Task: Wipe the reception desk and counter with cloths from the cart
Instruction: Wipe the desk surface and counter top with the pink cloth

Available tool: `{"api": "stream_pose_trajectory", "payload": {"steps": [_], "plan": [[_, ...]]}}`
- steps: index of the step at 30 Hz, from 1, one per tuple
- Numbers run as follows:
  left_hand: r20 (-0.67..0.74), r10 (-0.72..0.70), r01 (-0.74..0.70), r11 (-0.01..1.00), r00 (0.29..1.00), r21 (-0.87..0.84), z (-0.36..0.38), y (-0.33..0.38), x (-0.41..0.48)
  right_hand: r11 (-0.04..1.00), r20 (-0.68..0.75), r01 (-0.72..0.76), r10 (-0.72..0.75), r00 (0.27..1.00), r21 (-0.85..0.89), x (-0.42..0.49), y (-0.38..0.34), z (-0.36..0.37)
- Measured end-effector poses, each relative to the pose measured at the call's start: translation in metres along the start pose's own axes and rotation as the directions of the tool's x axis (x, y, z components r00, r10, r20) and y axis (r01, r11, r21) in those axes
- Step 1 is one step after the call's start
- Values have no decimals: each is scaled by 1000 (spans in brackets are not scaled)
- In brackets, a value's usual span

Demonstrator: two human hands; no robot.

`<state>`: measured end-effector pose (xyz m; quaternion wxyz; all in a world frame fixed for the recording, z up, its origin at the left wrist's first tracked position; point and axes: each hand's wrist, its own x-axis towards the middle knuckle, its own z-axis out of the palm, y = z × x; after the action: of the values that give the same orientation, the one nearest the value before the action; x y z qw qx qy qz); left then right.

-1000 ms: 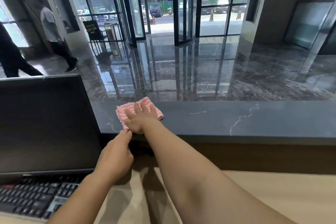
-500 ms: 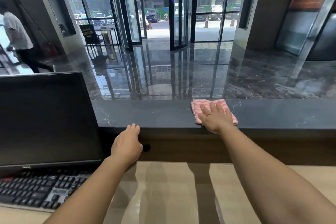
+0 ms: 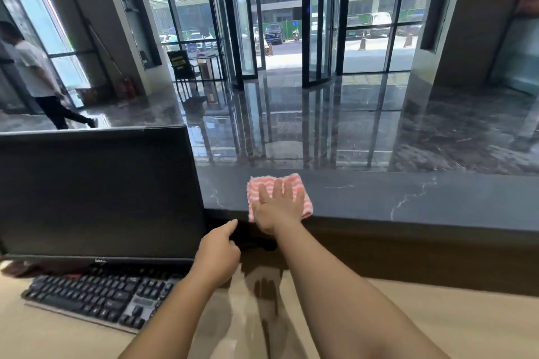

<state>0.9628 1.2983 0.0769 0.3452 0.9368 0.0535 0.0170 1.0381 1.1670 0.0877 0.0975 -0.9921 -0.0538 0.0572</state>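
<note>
1. My right hand (image 3: 278,207) lies flat on the cloth (image 3: 293,179), fingers straight and slightly spread, palm pressing down.
2. The cloth is pink-and-white striped and folded to a rough square. It sits on the dark stone counter (image 3: 408,198), under and just beyond the fingers.
3. Edges: the heel of the right hand sits at the counter's near edge, and the cloth's near corner reaches that edge. The cloth's far side stops just short of the counter's far edge, so it covers almost the full depth.
4. Room to the right of that hand: bare counter with pale veins, running to the frame edge.
5. Room to the left of it: a short strip of counter, then the monitor (image 3: 96,192) blocks the view.
6. My left hand (image 3: 218,253) is below and left of the right hand, under the counter's lip. Its index finger is stretched forward, the others loosely curled, and it holds nothing. I can't tell whether the fingertip touches the front panel.
7. The wooden desk (image 3: 437,315) lies beneath both forearms. The keyboard (image 3: 96,294) is left of the left wrist, in front of the monitor.
8. Beyond the counter is a glossy floor (image 3: 320,125). A person (image 3: 35,73) walks at the far left.
</note>
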Motion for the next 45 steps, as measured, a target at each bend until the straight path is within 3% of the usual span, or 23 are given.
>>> {"api": "stream_pose_trajectory", "payload": {"steps": [4, 10, 14, 23, 28, 37, 42, 45], "plan": [[-37, -23, 19, 995, 999, -101, -4, -7, 4, 974, 74, 219, -223, 972, 49, 7, -42, 3], [-84, -45, 38, 997, 995, -73, 7, -2, 3, 925, -77, 348, -362, 929, -150, 7, -13, 17], [-99, 14, -17, 999, 995, -31, 25, 14, 3, 913, -107, 365, -387, 916, -181, 0, 26, 14], [-73, 271, -265, 961, 960, 84, 67, 79, -4, 973, -167, 217, -227, 959, -76, -45, 128, -6], [-13, 332, -323, 924, 943, 203, 90, 122, -17, 997, -182, 76, -73, 981, 8, -73, 184, -17], [142, 449, -467, 874, 882, 138, 120, 167, -33, 979, -168, -205, 204, 964, 12, -100, 273, -29], [131, 508, -520, 850, 851, 83, 134, 177, -29, 950, -139, -311, 309, 941, 11, -88, 263, -31], [102, 539, -545, 836, 836, 56, 137, 189, -26, 959, -97, -280, 276, 956, -36, -74, 254, -36]]}}
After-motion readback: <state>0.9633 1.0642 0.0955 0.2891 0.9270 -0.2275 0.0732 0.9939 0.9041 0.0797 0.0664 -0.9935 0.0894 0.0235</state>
